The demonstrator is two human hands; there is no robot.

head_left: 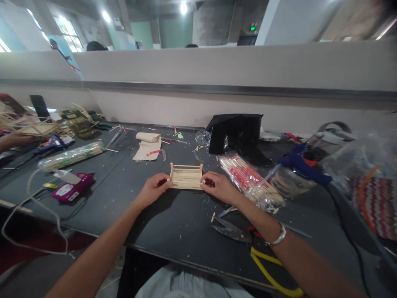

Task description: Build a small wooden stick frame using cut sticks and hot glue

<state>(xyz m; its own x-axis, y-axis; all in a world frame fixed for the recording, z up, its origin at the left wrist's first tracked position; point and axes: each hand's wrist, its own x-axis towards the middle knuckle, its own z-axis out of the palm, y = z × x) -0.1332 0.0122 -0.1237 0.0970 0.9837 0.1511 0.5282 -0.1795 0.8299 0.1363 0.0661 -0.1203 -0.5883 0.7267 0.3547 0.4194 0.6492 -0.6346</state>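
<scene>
In the middle of the dark table is a small frame of pale wooden sticks [187,179], with a slatted bottom, short corner posts and a rail along its far side. My left hand [154,188] pinches its left near corner between thumb and fingers. At the right near corner, my right hand [219,187] grips it the same way. A silver bracelet [280,234] is on my right wrist. Below my right forearm lie scissors [233,230] with yellow and red handles, partly hidden by the arm.
To the right are a plastic pack of sticks [248,176], a blue glue gun [302,163] and a black bag [238,134]. Rolled brown paper [148,145] lies behind the frame. On the left are a purple device [72,188] with a cord, another stick pack [74,155] and another person's hand [17,140].
</scene>
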